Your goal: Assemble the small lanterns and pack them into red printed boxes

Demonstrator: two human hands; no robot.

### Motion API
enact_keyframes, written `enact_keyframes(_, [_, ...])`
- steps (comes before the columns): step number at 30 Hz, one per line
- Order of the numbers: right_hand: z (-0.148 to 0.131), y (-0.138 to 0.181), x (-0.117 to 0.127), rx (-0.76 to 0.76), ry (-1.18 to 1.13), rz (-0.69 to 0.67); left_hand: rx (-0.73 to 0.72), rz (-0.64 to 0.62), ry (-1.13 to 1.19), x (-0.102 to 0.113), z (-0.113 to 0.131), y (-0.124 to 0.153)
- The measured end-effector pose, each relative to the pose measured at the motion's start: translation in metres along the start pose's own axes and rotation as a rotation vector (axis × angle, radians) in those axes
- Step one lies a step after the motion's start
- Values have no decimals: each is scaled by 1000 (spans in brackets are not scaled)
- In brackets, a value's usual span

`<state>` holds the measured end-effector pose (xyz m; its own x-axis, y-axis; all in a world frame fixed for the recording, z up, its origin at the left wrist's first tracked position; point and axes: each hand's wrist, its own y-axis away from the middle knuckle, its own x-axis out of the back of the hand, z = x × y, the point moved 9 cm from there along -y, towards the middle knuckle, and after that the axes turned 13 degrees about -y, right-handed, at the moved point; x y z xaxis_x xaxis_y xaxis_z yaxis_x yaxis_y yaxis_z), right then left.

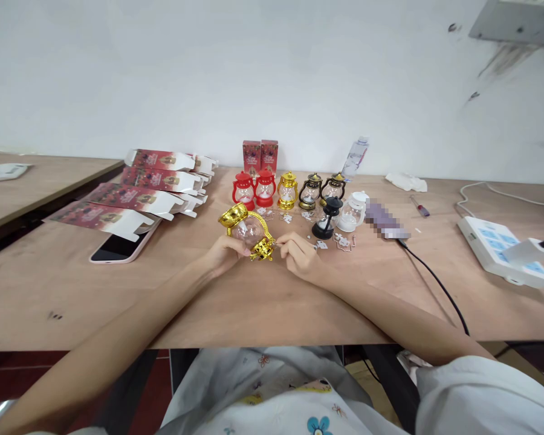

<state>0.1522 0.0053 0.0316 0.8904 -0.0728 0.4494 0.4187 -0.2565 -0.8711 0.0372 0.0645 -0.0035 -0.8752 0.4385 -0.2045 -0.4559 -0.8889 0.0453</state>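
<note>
Two hands: both are working at one gold lantern (249,231), tipped on its side just above the table (263,308).
Left hand (223,254): fingers are curling closed around the clear globe and gold base, gripping it from below.
Right hand (299,254): fingertips are pinching together at the lantern's lower gold end, touching it; whether something small is sitting between them is too tiny to tell.
Just past the right fingers: small white and metal bits (330,243) are lying loose on the wood.
Beyond the fingers, in a row: seven little lanterns are standing upright, two red (254,190), one gold (287,191), two dark bronze (321,191), one black (327,219), one white (352,212).
Progress, judging by this: those seven are looking finished, the eighth is being handled, and none is in a box.
Behind the row: two red boxes (260,157) are standing shut; contents not visible.
Far out to the left of the fingers: flat unfolded red cartons (131,196) are overlapping, holding nothing, with a phone (118,248) partly under them.
Far out to the right: a power strip (503,249) is sitting with a plug in it.
</note>
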Motion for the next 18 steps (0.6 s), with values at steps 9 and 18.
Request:
enact_keyframes(9, [5, 2, 2, -34, -38, 26, -44, -39, -41, -2, 1, -1])
enact_keyframes(18, [28, 3, 6, -332, -145, 131, -160, 53, -132, 5, 9, 2])
